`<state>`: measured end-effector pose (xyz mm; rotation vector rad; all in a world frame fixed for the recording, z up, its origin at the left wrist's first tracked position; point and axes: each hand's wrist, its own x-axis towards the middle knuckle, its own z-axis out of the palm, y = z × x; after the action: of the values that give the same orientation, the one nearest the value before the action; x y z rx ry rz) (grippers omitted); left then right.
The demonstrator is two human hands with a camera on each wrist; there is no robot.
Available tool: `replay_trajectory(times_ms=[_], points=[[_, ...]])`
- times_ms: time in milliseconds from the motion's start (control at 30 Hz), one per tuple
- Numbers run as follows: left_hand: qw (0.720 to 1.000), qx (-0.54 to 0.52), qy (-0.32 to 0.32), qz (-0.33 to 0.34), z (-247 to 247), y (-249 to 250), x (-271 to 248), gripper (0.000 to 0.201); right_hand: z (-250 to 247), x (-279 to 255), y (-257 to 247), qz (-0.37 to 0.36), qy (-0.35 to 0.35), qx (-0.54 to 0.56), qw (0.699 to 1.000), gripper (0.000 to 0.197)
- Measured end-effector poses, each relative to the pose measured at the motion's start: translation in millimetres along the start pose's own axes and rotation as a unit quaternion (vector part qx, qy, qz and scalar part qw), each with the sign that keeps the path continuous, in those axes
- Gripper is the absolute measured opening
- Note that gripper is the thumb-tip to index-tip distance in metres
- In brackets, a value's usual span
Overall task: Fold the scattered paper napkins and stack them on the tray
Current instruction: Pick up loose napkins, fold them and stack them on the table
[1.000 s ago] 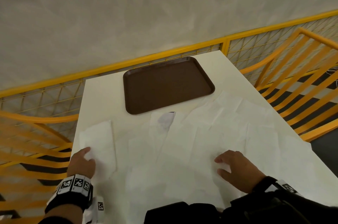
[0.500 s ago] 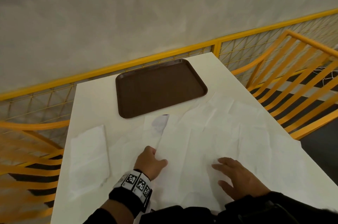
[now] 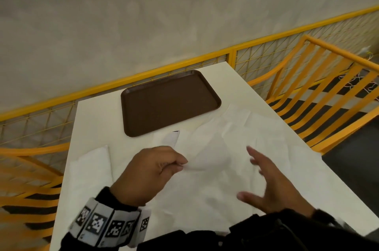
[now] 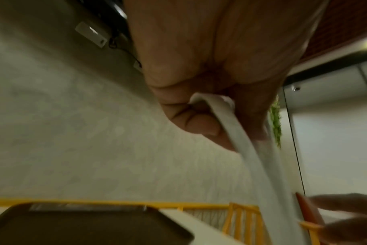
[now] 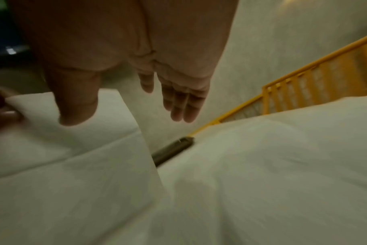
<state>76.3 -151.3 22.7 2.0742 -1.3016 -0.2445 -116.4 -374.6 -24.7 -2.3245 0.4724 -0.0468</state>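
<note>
Several white paper napkins [image 3: 231, 138] lie spread and overlapping across the near half of the white table. My left hand [image 3: 151, 170] pinches the corner of one napkin [image 3: 202, 161] and lifts it off the pile; that napkin [image 4: 241, 149] hangs from thumb and finger in the left wrist view. My right hand [image 3: 266, 187] hovers just above the napkins with fingers spread and straight, holding nothing [image 5: 178, 99]. One folded napkin [image 3: 90, 170] lies apart at the table's left edge. The brown tray [image 3: 170, 101] sits bare at the far side of the table.
The white table [image 3: 98, 119] is bordered by yellow railing [image 3: 256, 45] at the back and yellow slatted chairs [image 3: 328, 86] on the right and left. A grey wall stands behind.
My left hand moved from the folded napkin at the left edge to the centre pile and pinched up a napkin corner. My right hand lifted off the napkins and spread its fingers.
</note>
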Motion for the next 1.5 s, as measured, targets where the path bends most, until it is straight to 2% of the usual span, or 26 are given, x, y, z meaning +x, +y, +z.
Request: replay_trajectory(times_ms=[33, 67, 133, 167, 233, 267, 333, 367, 433, 467, 533, 600, 667, 733, 767, 833, 900, 1000, 1067, 1100, 1200, 1267, 1333, 1367, 1433, 1500], points=[[1.000, -0.012, -0.002, 0.008, -11, 11, 4, 0.022, -6, 14, -9, -0.025, 0.028, 0.016, 0.999, 0.103], [1.000, -0.025, 0.000, 0.011, -21, 21, 8, 0.025, -12, 28, -23, -0.056, 0.032, 0.036, 0.997, 0.095], [0.998, -0.065, 0.023, -0.009, -40, 35, 12, 0.023, -24, 44, -46, -0.079, -0.002, 0.129, 0.988, 0.061], [0.993, -0.096, 0.055, -0.031, -48, 38, 13, 0.019, -29, 49, -56, -0.085, -0.007, 0.154, 0.984, 0.046], [0.964, -0.216, 0.140, -0.073, -59, 35, 13, 0.023, -36, 59, -75, -0.087, -0.010, 0.218, 0.972, 0.022], [0.932, -0.313, 0.159, -0.089, -61, 29, 11, 0.034, -38, 61, -81, -0.087, -0.012, 0.256, 0.963, 0.012], [0.858, -0.478, 0.130, -0.138, -58, 20, 1, 0.056, -41, 62, -87, -0.071, -0.010, 0.342, 0.937, 0.019], [0.841, -0.505, 0.102, -0.165, -53, 17, -5, 0.064, -41, 62, -86, -0.056, -0.009, 0.375, 0.925, 0.025], [0.846, -0.488, 0.056, -0.205, -41, 11, -15, 0.083, -40, 64, -86, -0.037, -0.006, 0.400, 0.916, 0.033], [0.855, -0.466, 0.059, -0.217, -34, 8, -18, 0.085, -39, 63, -85, -0.034, -0.007, 0.399, 0.916, 0.036], [0.856, -0.445, 0.106, -0.239, -27, 4, -21, 0.073, -38, 62, -83, -0.025, -0.021, 0.391, 0.920, 0.037], [0.843, -0.454, 0.155, -0.243, -23, 1, -22, 0.065, -39, 61, -80, -0.021, -0.062, 0.375, 0.925, 0.039], [0.834, -0.469, 0.173, -0.234, -23, -1, -23, 0.058, -40, 59, -76, -0.016, -0.098, 0.319, 0.943, 0.040], [0.839, -0.460, 0.168, -0.238, -26, 0, -25, 0.031, -39, 59, -71, -0.010, -0.097, 0.290, 0.952, 0.036], [0.844, -0.449, 0.166, -0.243, -27, 0, -25, 0.024, -38, 58, -69, -0.013, -0.084, 0.289, 0.953, 0.033], [0.850, -0.443, 0.155, -0.239, -30, -1, -27, 0.026, -39, 56, -68, -0.041, -0.058, 0.286, 0.956, 0.028], [0.863, -0.434, 0.139, -0.219, -34, -1, -30, 0.034, -41, 56, -69, -0.071, -0.064, 0.281, 0.955, 0.027], [0.860, -0.444, 0.118, -0.221, -39, 0, -32, 0.011, -42, 57, -69, -0.071, -0.103, 0.304, 0.945, 0.045], [0.850, -0.446, 0.127, -0.250, -39, -5, -33, 0.005, -40, 61, -63, -0.070, -0.110, 0.311, 0.941, 0.042], [0.849, -0.443, 0.127, -0.258, -39, -9, -34, 0.004, -40, 62, -59, -0.069, -0.114, 0.325, 0.936, 0.033], [0.853, -0.439, 0.114, -0.258, -43, -18, -38, 0.025, -41, 61, -57, -0.076, -0.126, 0.379, 0.914, 0.019], [0.870, -0.413, 0.105, -0.249, -48, -14, -40, 0.027, -40, 59, -62, -0.103, -0.065, 0.313, 0.942, 0.012], [0.909, -0.337, 0.100, -0.224, -48, -10, -40, 0.025, -37, 58, -71, -0.177, 0.021, 0.165, 0.970, 0.010], [0.934, -0.271, 0.093, -0.212, -47, -7, -40, 0.031, -34, 58, -75, -0.232, 0.054, 0.091, 0.967, 0.010], [0.975, -0.107, 0.054, -0.186, -41, -1, -40, 0.057, -25, 57, -80, -0.342, 0.067, -0.020, 0.937, 0.011], [0.987, 0.012, 0.003, -0.161, -29, 4, -37, 0.075, -16, 56, -84, -0.405, 0.057, -0.097, 0.908, 0.015]])
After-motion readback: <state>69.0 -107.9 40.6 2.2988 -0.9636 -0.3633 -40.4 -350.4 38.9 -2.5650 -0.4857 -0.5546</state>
